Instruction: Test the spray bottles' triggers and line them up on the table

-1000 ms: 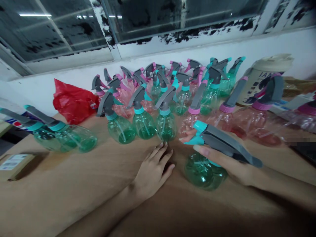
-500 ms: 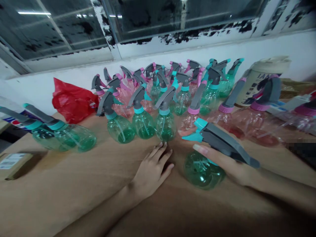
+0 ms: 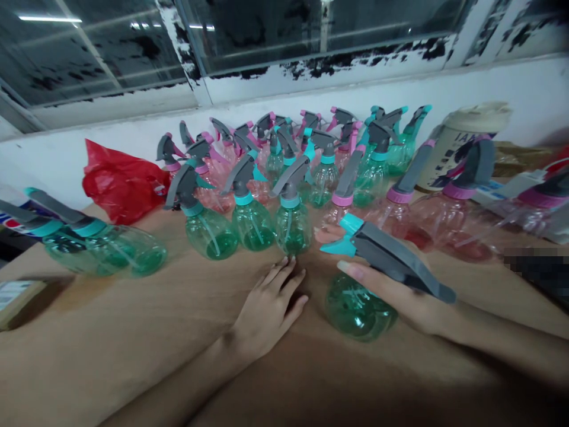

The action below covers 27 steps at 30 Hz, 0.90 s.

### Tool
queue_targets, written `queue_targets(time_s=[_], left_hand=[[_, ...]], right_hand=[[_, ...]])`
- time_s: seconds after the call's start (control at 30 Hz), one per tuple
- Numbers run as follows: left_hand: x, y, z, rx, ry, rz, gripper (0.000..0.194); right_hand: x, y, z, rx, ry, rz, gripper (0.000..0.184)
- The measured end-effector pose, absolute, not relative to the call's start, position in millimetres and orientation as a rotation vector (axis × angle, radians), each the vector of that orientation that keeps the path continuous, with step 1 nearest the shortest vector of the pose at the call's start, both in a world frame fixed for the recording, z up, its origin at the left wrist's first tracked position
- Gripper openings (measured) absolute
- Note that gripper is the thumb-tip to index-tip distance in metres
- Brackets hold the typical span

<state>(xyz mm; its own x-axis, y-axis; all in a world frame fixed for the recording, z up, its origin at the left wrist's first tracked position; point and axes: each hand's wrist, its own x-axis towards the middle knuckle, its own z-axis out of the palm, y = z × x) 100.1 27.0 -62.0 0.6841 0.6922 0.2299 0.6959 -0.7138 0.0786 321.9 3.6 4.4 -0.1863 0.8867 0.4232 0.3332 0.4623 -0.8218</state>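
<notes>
Hands apart: your right hand [image 3: 411, 301] is wrapped round a green trigger spray bottle [image 3: 359, 314]; your left hand [image 3: 263, 314] lies palm-down on the brown tabletop [image 3: 178, 332].

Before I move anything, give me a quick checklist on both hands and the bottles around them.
1. Right hand gripping the held green bottle by its neck: ok.
2. Left hand holding nothing, palm down: ok.
3. Clear gap between left fingertips and the standing green bottle ahead: not ok, very close.
4. Held bottle's base resting on the table: cannot tell.
5. Right fingers off the pink-collared bottle behind: cannot tell.
</notes>
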Motion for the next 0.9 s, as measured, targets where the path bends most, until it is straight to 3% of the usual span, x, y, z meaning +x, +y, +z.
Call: queue_targets(time_s=[0.23,0.9], left_hand=[[99.8,27.3,-63.0,-2.860,-1.174,-0.384,0.040],[100.6,27.7,-61.7,-2.863,-1.158,-0.409,0.038]], right_hand=[[322.1,3.8,6.8,-1.028,-1.670,0.852,0.027],[321.9,1.9,10.4,-1.063,-1.742,0.693,0.012]])
